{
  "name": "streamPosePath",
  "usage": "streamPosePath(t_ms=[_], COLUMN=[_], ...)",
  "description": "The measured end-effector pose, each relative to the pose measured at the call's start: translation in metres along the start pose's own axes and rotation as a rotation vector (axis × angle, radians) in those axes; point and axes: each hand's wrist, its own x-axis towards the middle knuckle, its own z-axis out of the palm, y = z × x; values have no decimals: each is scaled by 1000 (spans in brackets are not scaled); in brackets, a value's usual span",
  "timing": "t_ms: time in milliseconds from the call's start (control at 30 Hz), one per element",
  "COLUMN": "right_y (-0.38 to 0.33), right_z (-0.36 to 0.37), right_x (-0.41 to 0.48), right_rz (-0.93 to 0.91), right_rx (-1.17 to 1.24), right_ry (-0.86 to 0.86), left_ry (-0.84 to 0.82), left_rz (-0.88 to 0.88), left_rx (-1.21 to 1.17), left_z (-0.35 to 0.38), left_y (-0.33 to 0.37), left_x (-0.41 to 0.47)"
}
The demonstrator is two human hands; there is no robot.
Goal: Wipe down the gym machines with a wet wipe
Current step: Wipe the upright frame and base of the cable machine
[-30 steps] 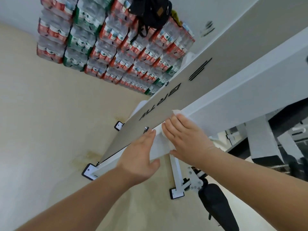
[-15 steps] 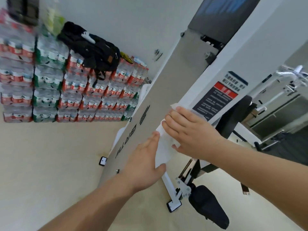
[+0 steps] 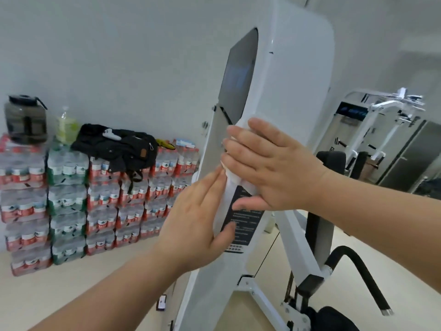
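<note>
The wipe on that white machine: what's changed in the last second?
The right hand and left hand slid the wet wipe up the white machine, from beside the lettering to the black label below the dark screen. Nothing was let go: the right still presses the wipe flat, the left flat beside it.

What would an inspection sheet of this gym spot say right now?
Surface: white machine column, upright; dark screen above, black label partly under the hands.
Job's things: white wipe against the column's edge.
Clutter: black bag, dark jug, green bottle on stacked water packs.
Hands: right hand flat, pressing the wipe; left hand, fingers straight, touching its lower part.
Cables: one thin dark line beside the column.
Surroundings: pale floor, white wall, another machine at right.
</note>
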Motion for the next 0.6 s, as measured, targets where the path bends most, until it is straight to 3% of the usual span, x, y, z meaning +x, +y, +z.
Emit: streamPosePath(t_ms=[133,233,333,467,600], right_y=[2,-1,-5,-6,4], right_z=[-6,-16,-34,-59,-65], right_x=[11,24,43,77,112], right_rz=[121,209,326,476,550], right_rx=[-13,-35,-81,-153,-239], right_ry=[11,-96,-313,-679,-935], left_ry=[98,145,143,15,-116], left_rz=[96,223,352,484,480], left_rx=[-150,-260,-360,-453,-527], left_z=[-5,-8,-11,-19,-32], left_y=[-22,-42,-62,-86,-111], left_x=[31,55,69,78,96])
